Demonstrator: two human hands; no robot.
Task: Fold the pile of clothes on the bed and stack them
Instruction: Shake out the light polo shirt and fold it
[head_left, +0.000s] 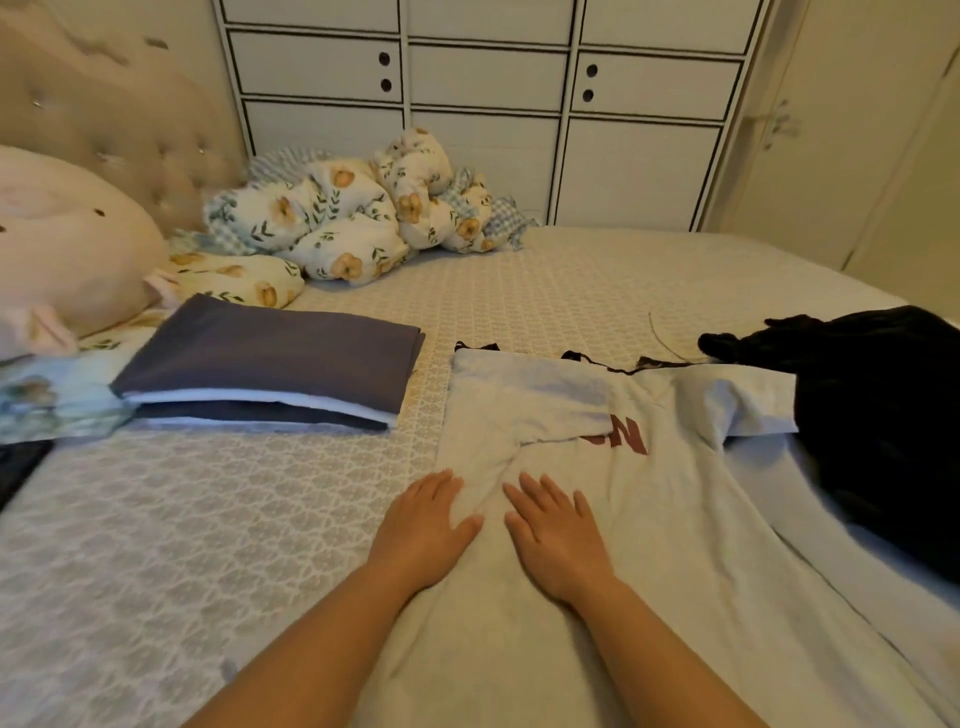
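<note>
A white T-shirt (660, 499) with red letters lies spread on the bed, its left sleeve folded in over the chest. My left hand (423, 525) presses flat on the shirt's left edge, fingers straight. Beside it, my right hand (553, 535) lies flat on the shirt's middle. A folded stack (270, 364) of grey-purple and white clothes sits to the left. A heap of black clothing (878, 410) lies at the right, over the shirt's right sleeve.
The patterned bedspread (171, 519) covers the bed. A floral quilt (353, 213) is bunched at the far side, with a pink plush toy (62, 249) and floral pillows by the tufted headboard. A white wardrobe (493, 104) stands behind the bed.
</note>
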